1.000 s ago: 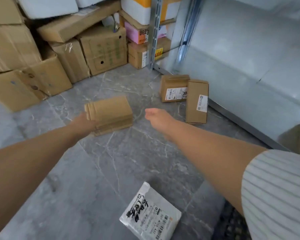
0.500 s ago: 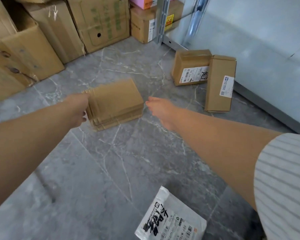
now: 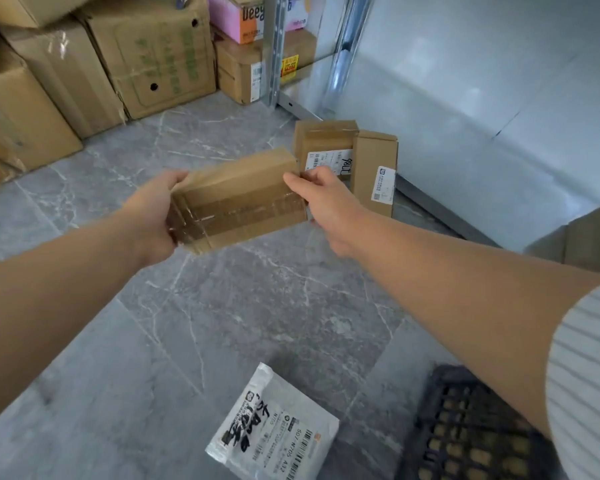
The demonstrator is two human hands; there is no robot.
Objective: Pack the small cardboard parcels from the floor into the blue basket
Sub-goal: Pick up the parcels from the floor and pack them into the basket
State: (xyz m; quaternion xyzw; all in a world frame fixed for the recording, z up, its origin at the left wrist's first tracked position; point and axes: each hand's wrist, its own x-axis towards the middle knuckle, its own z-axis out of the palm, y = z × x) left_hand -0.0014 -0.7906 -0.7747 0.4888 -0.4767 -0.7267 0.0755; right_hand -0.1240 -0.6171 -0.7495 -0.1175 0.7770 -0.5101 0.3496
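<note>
Grey marbled floor [image 3: 257, 306] fills the frame, with big stacked cartons [image 3: 94, 64] at upper left and a metal shelf post [image 3: 274, 46] at top centre. The dark lattice basket [image 3: 465, 427] sits at lower right, partly under the right forearm. At centre a taped parcel [image 3: 238, 202] is held tilted, the fingers of the left hand [image 3: 153, 216] and right hand [image 3: 323, 202] clamped on its two ends. Behind it a labelled parcel [image 3: 326, 143], partly hidden, touches a narrower parcel [image 3: 378, 174]; a white mailer bag [image 3: 278, 431] lies at bottom centre

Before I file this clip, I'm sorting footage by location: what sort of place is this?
Likely a stockroom or parcel depot: stacked cardboard cartons, a metal shelving upright, and labelled parcels on the floor, besides the taped parcel the left hand and right hand hold.
</note>
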